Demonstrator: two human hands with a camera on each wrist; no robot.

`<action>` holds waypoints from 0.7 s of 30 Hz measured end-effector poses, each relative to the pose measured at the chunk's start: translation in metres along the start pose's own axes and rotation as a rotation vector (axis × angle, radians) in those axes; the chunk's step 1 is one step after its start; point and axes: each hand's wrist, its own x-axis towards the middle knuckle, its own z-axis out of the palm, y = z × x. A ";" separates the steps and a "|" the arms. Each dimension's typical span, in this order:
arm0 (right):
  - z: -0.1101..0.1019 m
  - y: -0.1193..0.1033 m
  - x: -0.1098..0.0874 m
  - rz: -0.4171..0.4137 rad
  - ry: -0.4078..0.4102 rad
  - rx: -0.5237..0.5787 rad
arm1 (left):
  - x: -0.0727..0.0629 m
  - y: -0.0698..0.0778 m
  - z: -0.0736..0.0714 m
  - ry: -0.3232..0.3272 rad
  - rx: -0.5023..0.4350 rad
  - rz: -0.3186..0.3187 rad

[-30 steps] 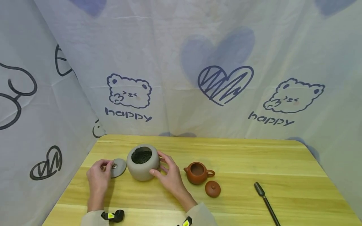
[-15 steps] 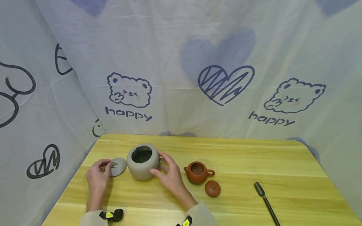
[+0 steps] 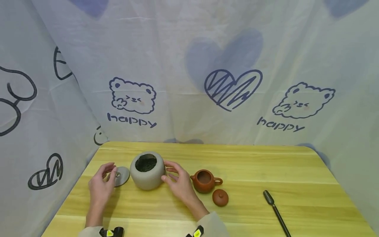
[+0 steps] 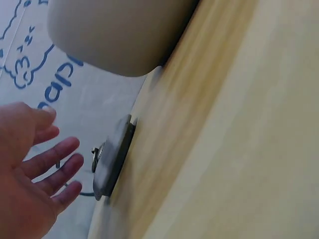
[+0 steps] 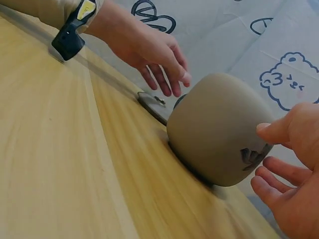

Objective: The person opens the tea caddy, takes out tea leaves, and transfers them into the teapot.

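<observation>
A round grey tea jar [image 3: 147, 180] stands on the table, its mouth uncovered and dark green tea leaves [image 3: 146, 163] inside. Left of it lies its flat grey lid [image 3: 125, 176], ring knob up. My left hand [image 3: 101, 184] hovers beside the lid with fingers loosely bent; in the left wrist view they are apart from the knob [image 4: 95, 158]. At the jar's right side is my right hand [image 3: 181, 185], thumb and fingers spread. The right wrist view has its thumb tip overlapping the jar wall [image 5: 214, 124], the other fingers relaxed.
Right of the jar sits a small brown clay teapot [image 3: 202, 187], uncovered, with its round lid [image 3: 220, 198] in front. A dark long-handled scoop [image 3: 276, 210] lies farther right. A printed cloth [image 3: 183, 131] hangs behind the table.
My left fingers have come off the lid's knob and loosened. My right hand has eased off the jar's side, fingers opening. Jar, lid and teapot stay in place on the table.
</observation>
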 end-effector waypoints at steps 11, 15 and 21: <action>-0.023 -0.021 -0.008 -0.033 -0.060 -0.055 | 0.000 0.015 -0.001 -0.254 -0.302 -0.006; -0.036 -0.033 -0.014 -0.056 -0.078 -0.063 | -0.001 0.019 -0.001 -0.400 -0.396 0.019; -0.049 -0.046 -0.026 -0.103 -0.094 -0.061 | -0.003 0.025 0.001 -0.531 -0.495 0.014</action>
